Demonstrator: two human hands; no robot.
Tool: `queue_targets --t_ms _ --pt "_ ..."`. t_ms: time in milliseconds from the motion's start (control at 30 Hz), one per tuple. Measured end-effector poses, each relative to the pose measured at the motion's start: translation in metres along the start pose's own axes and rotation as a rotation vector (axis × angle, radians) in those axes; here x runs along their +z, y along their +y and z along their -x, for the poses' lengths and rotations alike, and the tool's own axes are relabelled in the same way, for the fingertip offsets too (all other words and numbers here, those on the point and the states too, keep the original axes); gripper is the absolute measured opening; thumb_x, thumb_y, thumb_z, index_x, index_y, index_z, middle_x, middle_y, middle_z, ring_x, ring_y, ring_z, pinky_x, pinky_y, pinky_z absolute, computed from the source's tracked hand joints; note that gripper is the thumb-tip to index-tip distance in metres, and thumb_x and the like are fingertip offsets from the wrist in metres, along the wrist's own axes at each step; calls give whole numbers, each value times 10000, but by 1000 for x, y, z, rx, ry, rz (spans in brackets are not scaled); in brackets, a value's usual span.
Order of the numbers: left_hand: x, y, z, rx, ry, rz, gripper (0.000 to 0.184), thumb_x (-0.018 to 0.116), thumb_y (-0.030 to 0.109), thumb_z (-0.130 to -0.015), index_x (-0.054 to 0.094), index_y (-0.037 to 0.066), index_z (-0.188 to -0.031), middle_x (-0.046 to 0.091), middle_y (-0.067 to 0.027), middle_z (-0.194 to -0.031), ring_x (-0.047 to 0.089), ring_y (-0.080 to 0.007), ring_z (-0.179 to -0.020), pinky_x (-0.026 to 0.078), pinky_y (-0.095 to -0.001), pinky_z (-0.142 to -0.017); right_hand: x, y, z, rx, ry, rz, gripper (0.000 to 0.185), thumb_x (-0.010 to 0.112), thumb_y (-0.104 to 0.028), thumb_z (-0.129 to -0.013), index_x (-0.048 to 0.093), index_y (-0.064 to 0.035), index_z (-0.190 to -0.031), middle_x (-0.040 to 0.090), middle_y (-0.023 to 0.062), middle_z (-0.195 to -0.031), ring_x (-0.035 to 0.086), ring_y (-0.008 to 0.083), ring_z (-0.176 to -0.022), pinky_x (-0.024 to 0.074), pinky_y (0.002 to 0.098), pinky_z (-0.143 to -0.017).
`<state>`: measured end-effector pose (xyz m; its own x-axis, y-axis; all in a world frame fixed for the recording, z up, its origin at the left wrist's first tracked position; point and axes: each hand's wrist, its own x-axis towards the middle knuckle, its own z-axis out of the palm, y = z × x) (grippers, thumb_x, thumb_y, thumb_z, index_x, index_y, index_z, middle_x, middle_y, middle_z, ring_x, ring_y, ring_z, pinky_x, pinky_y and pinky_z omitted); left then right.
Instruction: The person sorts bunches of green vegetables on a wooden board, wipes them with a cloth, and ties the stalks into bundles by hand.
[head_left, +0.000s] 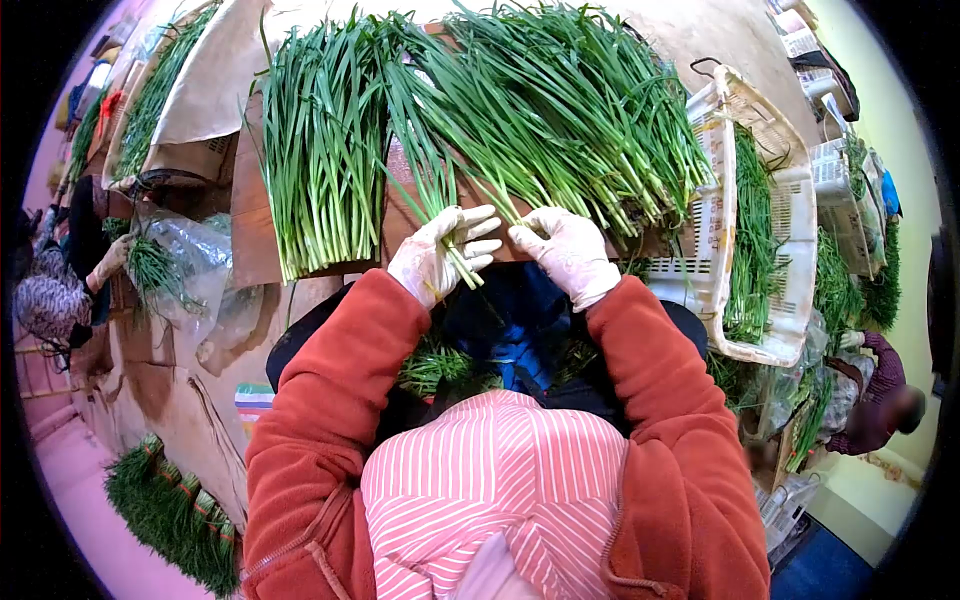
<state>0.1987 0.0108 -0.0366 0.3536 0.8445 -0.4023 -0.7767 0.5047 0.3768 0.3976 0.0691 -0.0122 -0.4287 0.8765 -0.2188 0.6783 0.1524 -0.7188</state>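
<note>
My left hand (443, 253), in a white glove, holds a few green stalks (462, 262) across its palm, with its fingers partly spread. Beside it on the right, my right hand (565, 250), also gloved, pinches the pale ends of some stalks (497, 205) between thumb and fingers. In front of both hands, a neat bunch of long green leaves (325, 150) lies on the left of a brown board (252, 230). A larger, looser heap of the same greens (580, 120) covers the board's middle and right.
A white plastic crate (790, 200) with greens stands right of the board. Clear plastic bags (190, 260) and a co-worker's gloved hand (112, 262) are at the left. Tied bundles (175, 505) lie lower left. Another person (880, 405) is at the far right.
</note>
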Motion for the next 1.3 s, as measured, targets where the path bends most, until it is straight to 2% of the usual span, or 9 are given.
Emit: queue_targets --t_ms 167,333,400,433,533,667,933,1100,1300 --pt "1 -5 -6 -11 -62 77 481 439 304 -937 366 7 -1309 441 -192 -1314 536 -285 -1091 482 -402 -872 -11 -36 12 234 -315 -424 237 648 -290 -820 665 -58 -866 606 46 -664 559 128 -570 455 285 -531" --pt "16 -7 -5 -30 -119 5 508 450 275 -936 329 -23 -1330 467 -194 -1284 520 -279 -1126 440 -396 -940 -10 -23 9 54 -412 3 226 633 -267 -841 642 -55 -916 585 20 -694 502 95 -552 436 246 -531" --pt "14 -6 -7 -12 -119 5 488 466 248 -932 356 -32 -1315 498 -196 -1245 536 -258 -1103 437 -376 -945 -23 -28 11 -110 -352 -65 242 614 -275 -849 643 -60 -956 604 37 -736 553 131 -614 461 284 -586" --pt "12 -5 -8 -9 -116 7 488 466 248 -932 356 -32 -1315 498 -196 -1245 536 -258 -1103 437 -376 -945 -37 -45 14 -51 -329 -100 276 590 -388 -827 670 -134 -903 639 104 -906 606 285 -847 465 358 -771" --pt "8 -5 -10 -5 -91 -43 450 458 237 -935 386 -7 -1306 512 -169 -1237 560 -244 -1058 446 -363 -932 -35 -51 15 -186 -85 133 313 576 -415 -831 676 -144 -950 640 105 -872 616 282 -835 481 365 -718" --pt "27 1 -2 -88 5 -111 426 434 264 -942 416 25 -1294 517 -154 -1237 545 -251 -1090 440 -371 -934 -2 -52 18 -432 36 350 308 655 -400 -758 577 -102 -749 594 84 -713 601 268 -668 468 379 -587" --pt "12 -12 -6 -42 10 -29 434 459 249 -926 423 -26 -1259 527 -186 -1225 512 -319 -1133 407 -441 -968 21 -48 30 -209 -173 473 381 465 -433 -882 592 -98 -753 617 108 -718 618 308 -645 474 447 -581" --pt "4 3 -10 92 129 -56 436 422 232 -941 387 -30 -1288 501 -193 -1258 490 -313 -1168 393 -404 -1001 -11 -54 46 -133 -959 191 409 513 -437 -846 657 -113 -643 629 78 -641 617 241 -631 481 354 -667" --pt "9 9 -6 60 -106 -88 495 422 260 -940 330 -35 -1327 418 -197 -1339 458 -335 -1193 406 -421 -980 -21 -24 11 110 -406 -150 367 591 -437 -836 637 -74 -867 613 -12 -721 538 106 -632 452 242 -607"
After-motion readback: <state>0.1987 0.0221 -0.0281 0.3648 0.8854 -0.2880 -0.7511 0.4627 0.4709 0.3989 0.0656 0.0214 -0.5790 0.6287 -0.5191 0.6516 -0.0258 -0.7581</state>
